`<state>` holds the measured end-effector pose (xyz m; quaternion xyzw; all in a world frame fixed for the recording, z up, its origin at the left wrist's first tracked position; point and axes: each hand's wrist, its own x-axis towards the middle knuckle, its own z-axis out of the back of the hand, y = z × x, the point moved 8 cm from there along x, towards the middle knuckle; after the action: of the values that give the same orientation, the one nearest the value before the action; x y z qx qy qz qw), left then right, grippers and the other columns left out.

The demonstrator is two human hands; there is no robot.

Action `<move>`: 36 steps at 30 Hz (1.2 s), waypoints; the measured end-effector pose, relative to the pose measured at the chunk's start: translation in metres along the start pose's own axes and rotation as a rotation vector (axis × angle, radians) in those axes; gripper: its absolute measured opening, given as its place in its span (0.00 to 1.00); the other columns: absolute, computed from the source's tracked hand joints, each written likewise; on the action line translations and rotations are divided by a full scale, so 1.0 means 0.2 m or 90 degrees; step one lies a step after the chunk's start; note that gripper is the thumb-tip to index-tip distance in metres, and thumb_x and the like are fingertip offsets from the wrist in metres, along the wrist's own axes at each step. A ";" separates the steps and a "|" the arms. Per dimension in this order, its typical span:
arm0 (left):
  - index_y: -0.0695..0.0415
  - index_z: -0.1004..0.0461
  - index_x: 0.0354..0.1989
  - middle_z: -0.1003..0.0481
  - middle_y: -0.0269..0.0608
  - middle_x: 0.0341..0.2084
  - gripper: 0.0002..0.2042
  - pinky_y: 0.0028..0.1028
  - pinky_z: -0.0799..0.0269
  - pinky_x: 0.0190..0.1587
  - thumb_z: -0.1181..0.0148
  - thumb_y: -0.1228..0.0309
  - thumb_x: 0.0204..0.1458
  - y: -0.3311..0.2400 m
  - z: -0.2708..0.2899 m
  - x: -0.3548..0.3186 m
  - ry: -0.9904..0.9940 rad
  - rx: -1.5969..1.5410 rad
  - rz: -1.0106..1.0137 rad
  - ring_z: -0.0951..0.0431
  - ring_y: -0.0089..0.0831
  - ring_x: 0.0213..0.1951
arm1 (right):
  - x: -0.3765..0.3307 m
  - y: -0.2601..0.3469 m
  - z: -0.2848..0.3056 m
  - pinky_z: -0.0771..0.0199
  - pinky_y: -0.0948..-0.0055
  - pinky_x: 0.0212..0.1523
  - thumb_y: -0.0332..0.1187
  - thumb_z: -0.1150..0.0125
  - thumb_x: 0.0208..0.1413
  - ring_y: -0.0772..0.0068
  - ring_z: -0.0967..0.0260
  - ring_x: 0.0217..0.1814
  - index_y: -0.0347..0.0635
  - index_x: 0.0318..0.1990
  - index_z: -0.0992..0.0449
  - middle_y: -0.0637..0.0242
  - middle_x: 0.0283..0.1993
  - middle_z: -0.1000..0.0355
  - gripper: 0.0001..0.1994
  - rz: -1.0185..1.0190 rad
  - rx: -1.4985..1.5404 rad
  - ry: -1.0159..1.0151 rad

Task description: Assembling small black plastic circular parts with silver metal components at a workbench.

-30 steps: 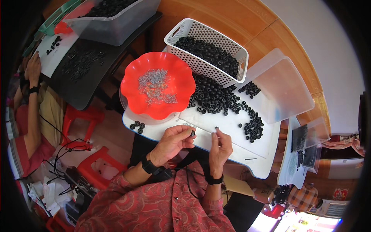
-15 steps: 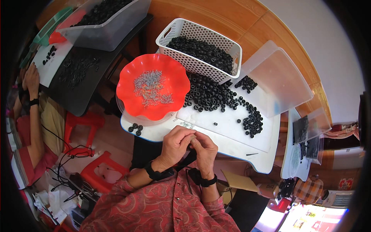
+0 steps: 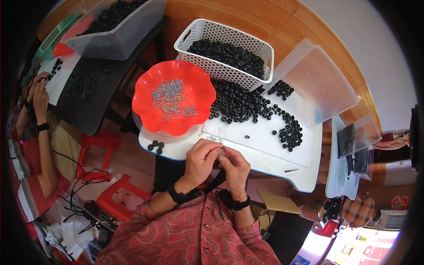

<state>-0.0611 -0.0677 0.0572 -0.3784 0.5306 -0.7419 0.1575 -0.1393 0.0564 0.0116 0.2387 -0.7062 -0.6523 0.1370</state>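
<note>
My left hand (image 3: pixel 199 161) and my right hand (image 3: pixel 235 167) meet at the front edge of the white table (image 3: pixel 265 164). Thumbs and fingers of both are pinched together at the tips. Whatever they hold is hidden or too small to make out. Just beyond the fingertips lie a few small silvery pieces (image 3: pixel 215 138). More silvery pieces (image 3: pixel 170 99) fill the middle of a red wavy-rimmed dish (image 3: pixel 143 110) to the left. A pile of black ring-shaped parts (image 3: pixel 238 102) spreads over a white board (image 3: pixel 260 141) ahead of my hands.
A white perforated basket (image 3: pixel 225 68) of black parts stands behind the pile, beside a tilted clear bin (image 3: pixel 318 84). Several black rings (image 3: pixel 155 145) sit at the table's left corner. A co-worker's hands (image 3: pixel 39 92) are at a black table (image 3: pixel 84 115) on the left, above red stools (image 3: pixel 121 198).
My hands stay pinched together, with only slight finger movement. The whole view has shifted a little. At the left, the co-worker's hands have risen slightly and their fingers have come together.
</note>
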 end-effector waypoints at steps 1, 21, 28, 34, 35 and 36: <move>0.63 0.22 0.41 0.25 0.39 0.31 0.07 0.23 0.26 0.33 0.41 0.80 0.54 0.07 -0.01 -0.01 0.006 -0.074 0.088 0.23 0.27 0.30 | 0.00 0.00 0.00 0.28 0.84 0.37 0.22 0.36 0.55 0.84 0.29 0.37 0.37 0.50 0.23 0.70 0.39 0.23 0.14 -0.007 -0.012 -0.003; 0.65 0.27 0.49 0.23 0.40 0.35 0.11 0.23 0.21 0.39 0.48 0.71 0.63 0.26 -0.15 -0.14 0.107 -0.693 0.501 0.22 0.24 0.35 | -0.02 0.16 0.03 0.27 0.81 0.40 0.18 0.33 0.49 0.77 0.28 0.39 0.35 0.35 0.21 0.66 0.38 0.27 0.06 0.119 -0.037 -0.047; 0.65 0.27 0.48 0.23 0.39 0.34 0.11 0.23 0.21 0.39 0.48 0.72 0.63 0.24 -0.15 -0.14 0.122 -0.672 0.502 0.22 0.23 0.35 | -0.03 0.21 0.02 0.29 0.79 0.38 0.17 0.31 0.45 0.77 0.30 0.38 0.35 0.32 0.21 0.66 0.36 0.28 0.07 0.181 -0.089 -0.052; 0.65 0.26 0.48 0.24 0.37 0.32 0.11 0.20 0.23 0.38 0.47 0.73 0.62 0.24 -0.15 -0.15 0.144 -0.625 0.490 0.23 0.20 0.33 | -0.03 0.20 0.03 0.29 0.79 0.38 0.17 0.30 0.44 0.77 0.31 0.37 0.35 0.31 0.22 0.66 0.35 0.28 0.08 0.187 -0.105 -0.064; 0.65 0.26 0.48 0.24 0.37 0.32 0.11 0.20 0.23 0.38 0.47 0.73 0.62 0.25 -0.15 -0.15 0.145 -0.622 0.483 0.23 0.20 0.33 | -0.03 0.21 0.03 0.29 0.79 0.38 0.17 0.30 0.44 0.77 0.31 0.37 0.35 0.31 0.22 0.66 0.35 0.28 0.08 0.186 -0.106 -0.063; 0.65 0.26 0.48 0.24 0.36 0.32 0.11 0.20 0.23 0.38 0.46 0.73 0.62 0.24 -0.15 -0.15 0.146 -0.619 0.476 0.23 0.20 0.33 | -0.03 0.21 0.03 0.29 0.79 0.38 0.17 0.30 0.44 0.77 0.31 0.37 0.35 0.31 0.22 0.66 0.35 0.28 0.08 0.183 -0.093 -0.072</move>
<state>-0.0703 -0.0479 -0.0035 -0.1134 0.9177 -0.3464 0.1582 -0.1436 0.0672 0.0540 0.0875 -0.6903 -0.6881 0.2057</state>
